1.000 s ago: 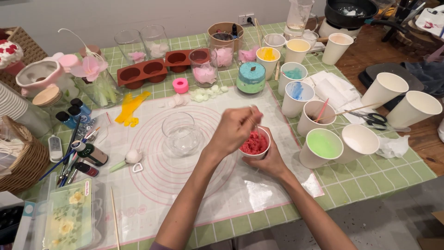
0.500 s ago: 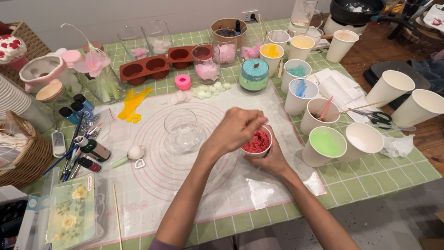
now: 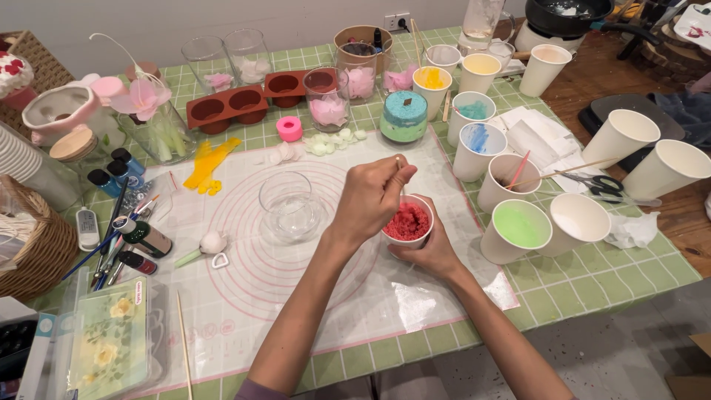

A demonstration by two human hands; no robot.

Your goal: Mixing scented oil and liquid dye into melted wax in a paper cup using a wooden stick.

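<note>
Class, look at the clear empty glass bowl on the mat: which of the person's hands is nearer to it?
Left. The left hand hovers just right of the glass bowl, pinching a thin stick; the right hand sits farther right, cupping the red-filled cup.

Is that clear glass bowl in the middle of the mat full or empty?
Empty, it seems: the clear glass bowl stands upright on the mat, whose ring pattern shows through it. A thin clear liquid cannot be ruled out.
</note>
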